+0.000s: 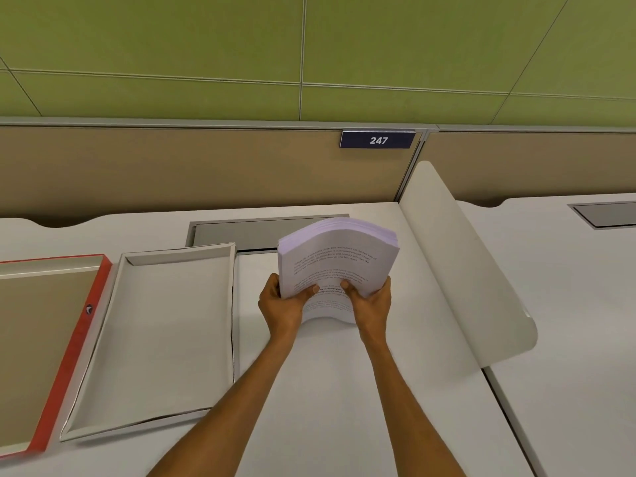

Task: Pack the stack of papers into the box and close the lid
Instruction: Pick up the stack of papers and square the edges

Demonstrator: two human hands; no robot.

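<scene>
A thick stack of printed white papers [339,259] stands tilted up off the desk, right of centre, bowed across its width. My left hand [280,304] grips its lower left edge, thumb on the top sheet. My right hand [370,301] grips the lower right edge the same way. To the left an open shallow white box [227,304] lies flat with nothing inside. At the far left lies the red-edged lid [82,325], inner side up, partly cut off by the frame.
A grey cable hatch [234,230] is set into the white desk [344,390] behind the box and papers. A curved white divider [464,270] rises on the right, with a second desk beyond it. A tan partition with a "247" sign [378,140] closes the back.
</scene>
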